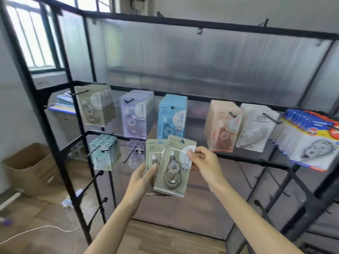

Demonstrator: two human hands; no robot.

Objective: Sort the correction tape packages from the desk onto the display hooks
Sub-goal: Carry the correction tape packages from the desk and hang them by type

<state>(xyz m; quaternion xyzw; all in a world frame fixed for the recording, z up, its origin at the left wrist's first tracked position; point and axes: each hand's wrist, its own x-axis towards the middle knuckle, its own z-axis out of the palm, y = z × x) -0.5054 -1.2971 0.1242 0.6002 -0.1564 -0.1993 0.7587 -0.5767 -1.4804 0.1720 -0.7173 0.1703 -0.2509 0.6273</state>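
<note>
before black display rack (77,125), left hand (141,178) and right hand (205,162) pinch two green packages (172,173).

The place looked like a small stationery shop or its stockroom, still being fitted out. A black metal display rack (77,143) with translucent back panels (201,57) filled most of the view, and from its hooks (95,177) hung rows of carded correction tape packages, sorted by colour: olive (95,105), lilac (135,114), blue (171,116), peach (222,125), white (254,127) and a blue-and-yellow kind (310,140). Several lower hooks were bare. An open cardboard box (31,169) stood on the wood-patterned floor (165,237) beside a loose white cable (45,229) and bits of litter, under a barred window (31,35) in a plain wall.
</note>
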